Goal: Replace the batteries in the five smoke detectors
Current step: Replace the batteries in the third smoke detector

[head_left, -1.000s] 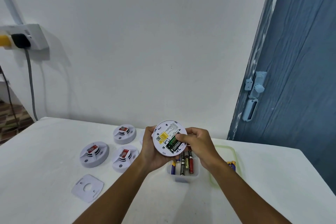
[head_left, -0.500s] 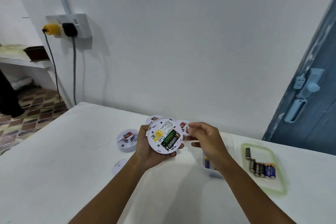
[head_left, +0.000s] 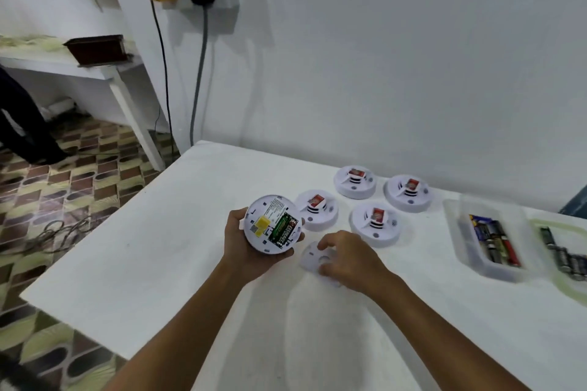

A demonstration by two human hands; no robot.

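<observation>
White table [head_left: 158,263] edge left; right hand [head_left: 349,259] on cover plate [head_left: 313,259].

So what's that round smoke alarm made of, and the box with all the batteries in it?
The smoke detector in the left hand looks like hard white plastic, smooth and matte, with moulded ridges and a printed label. The battery box seems to be thin, see-through plastic, slightly frosted: you can see the batteries through its wall. That is judged by look alone.

Left hand [head_left: 246,243] cupped gripping; right hand [head_left: 351,259] lowered, fingers curled
</observation>
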